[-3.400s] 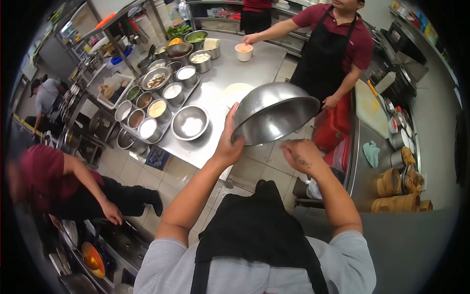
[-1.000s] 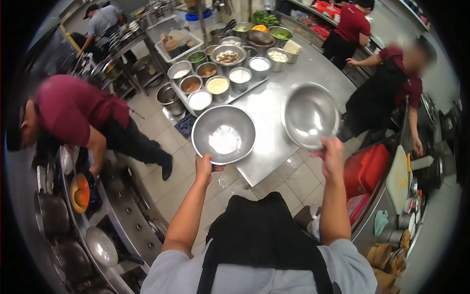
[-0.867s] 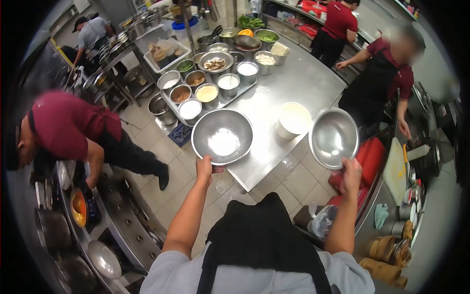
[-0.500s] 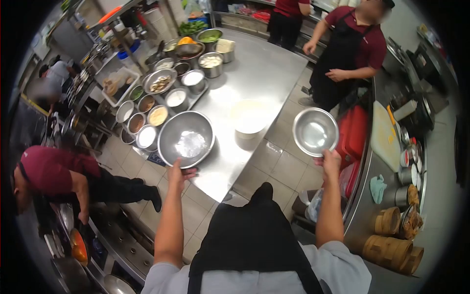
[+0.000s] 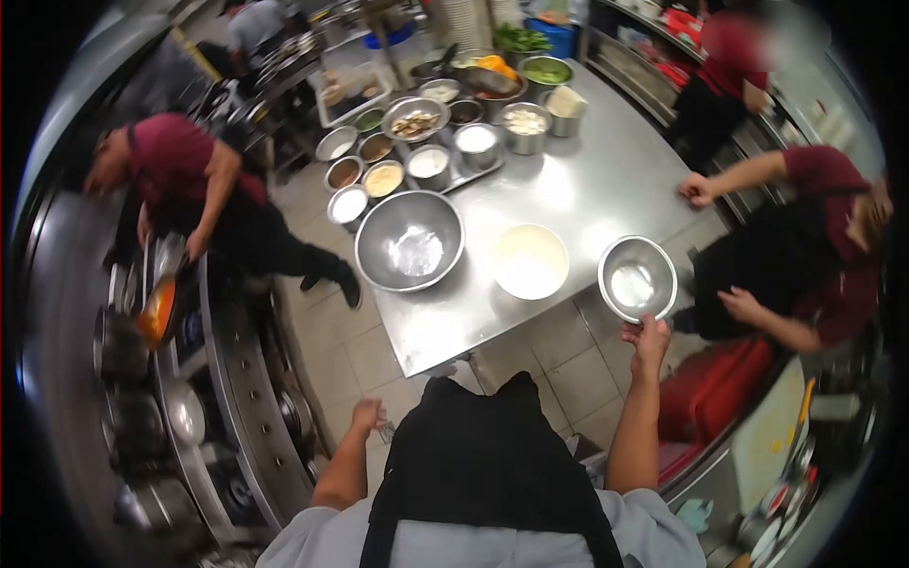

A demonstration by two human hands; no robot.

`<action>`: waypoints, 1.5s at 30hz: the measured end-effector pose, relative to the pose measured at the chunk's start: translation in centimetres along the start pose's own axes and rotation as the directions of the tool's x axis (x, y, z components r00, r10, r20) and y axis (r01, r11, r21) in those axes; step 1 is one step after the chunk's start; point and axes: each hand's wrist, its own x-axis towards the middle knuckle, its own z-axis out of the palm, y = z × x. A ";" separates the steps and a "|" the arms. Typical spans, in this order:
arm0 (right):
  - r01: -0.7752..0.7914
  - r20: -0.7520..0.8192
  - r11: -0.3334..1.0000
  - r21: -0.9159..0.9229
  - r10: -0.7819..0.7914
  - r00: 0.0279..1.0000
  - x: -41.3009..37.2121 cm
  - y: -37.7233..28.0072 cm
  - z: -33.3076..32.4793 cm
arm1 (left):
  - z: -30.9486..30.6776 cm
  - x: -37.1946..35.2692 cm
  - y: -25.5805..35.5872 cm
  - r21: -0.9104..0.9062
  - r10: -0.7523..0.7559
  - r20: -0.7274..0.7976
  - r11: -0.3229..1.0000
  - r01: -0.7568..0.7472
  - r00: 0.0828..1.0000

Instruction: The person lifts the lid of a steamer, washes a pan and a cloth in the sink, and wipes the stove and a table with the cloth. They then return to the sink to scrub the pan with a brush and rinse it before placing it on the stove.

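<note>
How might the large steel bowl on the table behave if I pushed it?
The large steel bowl looks rigid; on the smooth steel table it would probably slide easily, perhaps rocking. Holding only a little white powder, it is likely light.

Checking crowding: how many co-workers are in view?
4: a person at the stove on the left, a person in grey top left, a near person in maroon and a far person in maroon on the right. More may be hidden.

We are standing in a restaurant kitchen: a steel surface (image 5: 587, 189) carrying ingredient tubs (image 5: 431, 163), pans (image 5: 156, 310) lining the left, aproned co-workers (image 5: 757, 270) working.
</note>
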 end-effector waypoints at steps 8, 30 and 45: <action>-0.028 0.194 0.999 -0.046 0.036 0.980 5.2 -0.9 4.6 | 4.6 -12.4 -19.8 -0.212 -0.538 -0.104 0.833 0.510 0.836; 0.106 0.165 0.976 -0.191 -0.075 0.983 2.2 11.8 5.2 | 3.7 -17.0 -17.1 -0.079 -0.194 -0.174 0.980 0.183 0.965; 0.018 0.598 0.876 -0.482 0.314 0.737 -30.2 20.6 19.1 | -19.0 -9.1 -28.2 -0.416 -0.333 -0.065 0.866 0.277 0.941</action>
